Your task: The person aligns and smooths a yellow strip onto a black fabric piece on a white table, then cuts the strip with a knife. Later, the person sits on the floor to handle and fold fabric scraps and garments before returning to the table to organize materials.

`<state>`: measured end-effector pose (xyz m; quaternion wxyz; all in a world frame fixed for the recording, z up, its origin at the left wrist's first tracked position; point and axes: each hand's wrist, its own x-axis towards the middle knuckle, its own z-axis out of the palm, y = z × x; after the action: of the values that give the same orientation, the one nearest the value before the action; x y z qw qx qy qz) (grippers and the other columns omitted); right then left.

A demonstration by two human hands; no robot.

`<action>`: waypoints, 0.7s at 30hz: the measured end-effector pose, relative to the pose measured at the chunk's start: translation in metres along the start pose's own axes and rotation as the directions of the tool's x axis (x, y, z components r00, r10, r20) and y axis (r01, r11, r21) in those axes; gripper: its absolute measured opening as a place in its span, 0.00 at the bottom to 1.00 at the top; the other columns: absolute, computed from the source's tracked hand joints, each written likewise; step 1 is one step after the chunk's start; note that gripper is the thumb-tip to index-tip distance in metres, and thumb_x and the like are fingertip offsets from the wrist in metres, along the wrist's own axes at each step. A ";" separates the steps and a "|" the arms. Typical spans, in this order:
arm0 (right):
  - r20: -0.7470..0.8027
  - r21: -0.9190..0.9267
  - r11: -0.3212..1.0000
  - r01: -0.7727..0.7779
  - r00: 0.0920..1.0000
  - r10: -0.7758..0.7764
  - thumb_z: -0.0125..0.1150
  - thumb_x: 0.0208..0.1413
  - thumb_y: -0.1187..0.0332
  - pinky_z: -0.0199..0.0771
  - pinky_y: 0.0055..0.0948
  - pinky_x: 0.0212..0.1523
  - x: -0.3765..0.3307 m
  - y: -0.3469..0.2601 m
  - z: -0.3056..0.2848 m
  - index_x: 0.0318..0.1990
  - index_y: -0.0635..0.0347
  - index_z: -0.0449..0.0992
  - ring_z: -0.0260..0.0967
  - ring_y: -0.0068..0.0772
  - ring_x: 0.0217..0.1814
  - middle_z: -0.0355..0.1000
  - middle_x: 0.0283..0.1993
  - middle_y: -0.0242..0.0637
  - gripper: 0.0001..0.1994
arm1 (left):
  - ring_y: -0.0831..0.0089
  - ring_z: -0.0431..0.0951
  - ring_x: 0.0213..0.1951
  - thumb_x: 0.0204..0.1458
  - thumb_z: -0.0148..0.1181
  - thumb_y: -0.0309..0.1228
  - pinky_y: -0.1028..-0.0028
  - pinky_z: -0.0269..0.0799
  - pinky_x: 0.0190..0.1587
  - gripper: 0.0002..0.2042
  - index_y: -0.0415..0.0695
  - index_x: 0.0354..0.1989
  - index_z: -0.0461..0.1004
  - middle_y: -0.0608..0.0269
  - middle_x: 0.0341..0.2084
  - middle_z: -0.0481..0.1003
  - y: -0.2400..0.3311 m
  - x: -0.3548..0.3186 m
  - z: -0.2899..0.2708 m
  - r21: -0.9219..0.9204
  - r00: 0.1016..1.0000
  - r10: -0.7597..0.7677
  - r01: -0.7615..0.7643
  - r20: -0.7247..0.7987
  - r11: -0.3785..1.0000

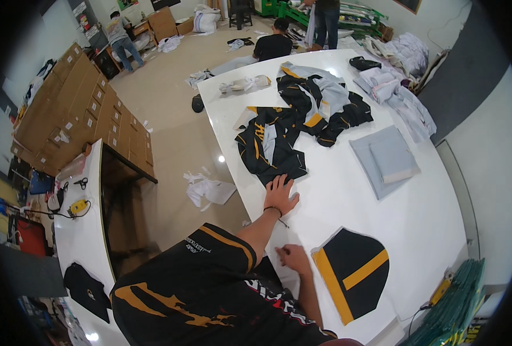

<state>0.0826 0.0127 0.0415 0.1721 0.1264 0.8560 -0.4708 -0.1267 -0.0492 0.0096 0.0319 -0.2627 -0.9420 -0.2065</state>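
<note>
Your left hand (280, 195) lies flat and open, palm down, on the white table (348, 202), fingertips touching the near edge of the black-and-yellow jersey (270, 147); it grasps nothing, just presses at the hem. A thin dark band sits on that wrist. Your right hand (293, 257) rests on the table nearer you than the jersey, fingers curled loosely; I cannot tell if it pinches anything, it looks empty. The jersey lies spread on the table beyond your left hand. Beyond the jersey, touching it, a heap of black, grey and yellow garments (319, 104). Right of the jersey, apart from it, a stack of folded grey cloth (385, 161). Nearer you than the jersey and right of your right hand, a folded black piece with yellow stripes (351, 274), just beside that hand. Far right of the jersey, a pile of white garments (397, 95) along the table's edge. Left of the jersey, on the floor, crumpled white paper (207, 190). Further left, stacked cardboard boxes (83, 109). A person in black (272, 45) sits on the floor beyond the table.
</note>
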 end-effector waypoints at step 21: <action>-0.363 0.185 0.952 -0.243 0.883 0.296 0.61 0.64 0.52 0.69 0.29 0.13 0.019 -0.002 0.027 0.16 0.69 0.76 0.68 0.30 0.09 0.69 0.11 0.39 0.29 | 0.55 0.54 0.70 0.60 0.50 0.51 0.53 0.50 0.68 0.28 0.47 0.64 0.67 0.51 0.69 0.59 -0.006 -0.002 -0.007 -0.059 0.997 -0.016 0.021 0.077 0.998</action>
<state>0.0691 -0.0100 0.0218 0.0546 0.3460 0.8134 -0.4645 -0.1288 -0.0577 0.0133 -0.0139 -0.2624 -0.9383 -0.2247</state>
